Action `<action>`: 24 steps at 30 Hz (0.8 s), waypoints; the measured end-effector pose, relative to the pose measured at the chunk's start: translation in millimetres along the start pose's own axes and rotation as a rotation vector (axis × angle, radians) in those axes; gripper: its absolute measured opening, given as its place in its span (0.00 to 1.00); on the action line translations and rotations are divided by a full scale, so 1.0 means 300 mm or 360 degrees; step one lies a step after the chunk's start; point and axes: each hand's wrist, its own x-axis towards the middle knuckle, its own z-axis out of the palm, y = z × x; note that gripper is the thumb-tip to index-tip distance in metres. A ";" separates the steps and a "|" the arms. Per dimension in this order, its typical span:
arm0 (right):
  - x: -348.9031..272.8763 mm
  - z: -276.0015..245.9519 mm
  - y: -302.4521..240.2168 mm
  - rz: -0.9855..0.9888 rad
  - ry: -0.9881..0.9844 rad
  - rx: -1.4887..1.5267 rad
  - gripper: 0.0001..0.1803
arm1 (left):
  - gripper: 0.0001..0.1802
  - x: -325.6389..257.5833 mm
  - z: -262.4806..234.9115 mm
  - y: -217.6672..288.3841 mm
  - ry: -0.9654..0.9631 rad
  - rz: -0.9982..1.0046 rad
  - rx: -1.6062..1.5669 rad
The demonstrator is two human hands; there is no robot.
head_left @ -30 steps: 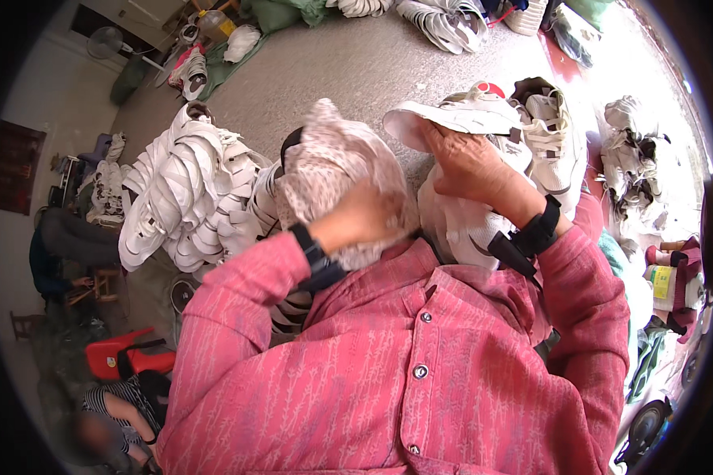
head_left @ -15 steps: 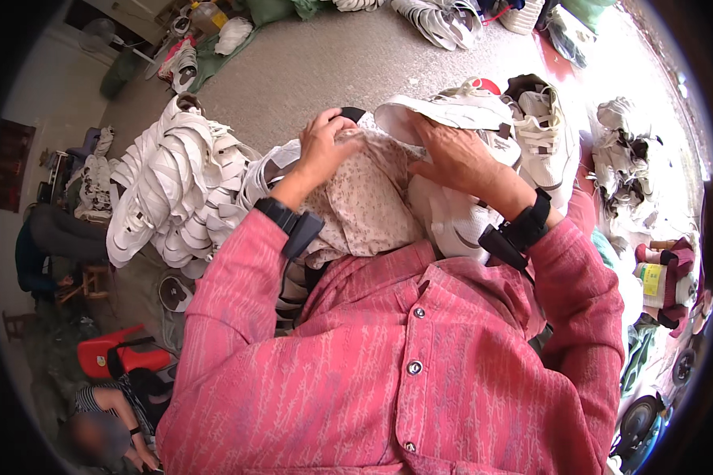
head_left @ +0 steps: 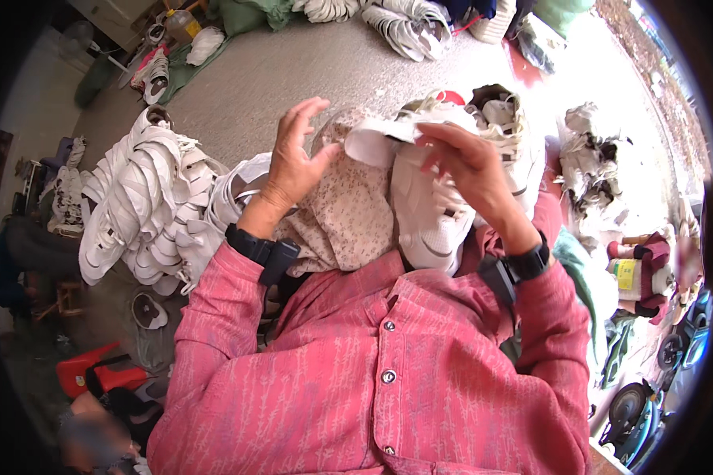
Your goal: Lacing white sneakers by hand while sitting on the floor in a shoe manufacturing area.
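White shoe partly behind right fingers

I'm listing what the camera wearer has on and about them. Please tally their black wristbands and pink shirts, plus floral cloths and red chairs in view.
Black wristbands: 2
Pink patterned button-front shirt: 1
Floral cloth: 1
Red chair: 1
Total: 5

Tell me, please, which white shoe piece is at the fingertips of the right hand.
The curved piece between the right hand and left hand, in front of the flowered cloth; many others are bunched in the big stack farther left.
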 end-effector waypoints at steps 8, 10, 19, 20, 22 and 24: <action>-0.205 -0.271 -0.043 0.0395 0.0677 0.0724 0.22 | 0.15 -0.067 0.119 0.231 -0.0372 0.0631 -0.0215; -0.244 -0.338 -0.009 0.0286 0.0737 0.0702 0.23 | 0.15 -0.038 0.155 0.238 -0.0358 0.0559 -0.0189; -0.459 -0.784 -0.035 0.0056 0.1322 0.0513 0.22 | 0.22 0.059 0.233 0.216 -0.0479 0.0435 0.0049; -0.524 -0.881 -0.022 -0.0052 0.1356 0.0619 0.20 | 0.21 0.062 0.228 0.215 -0.0532 0.0463 0.0082; -0.621 -0.991 -0.001 -0.0180 0.1450 0.0860 0.18 | 0.19 0.052 0.240 0.212 -0.0518 0.0488 0.0123; -0.684 -1.030 0.055 -0.0171 0.1521 0.1010 0.18 | 0.18 0.049 0.264 0.201 -0.0495 0.0521 0.0171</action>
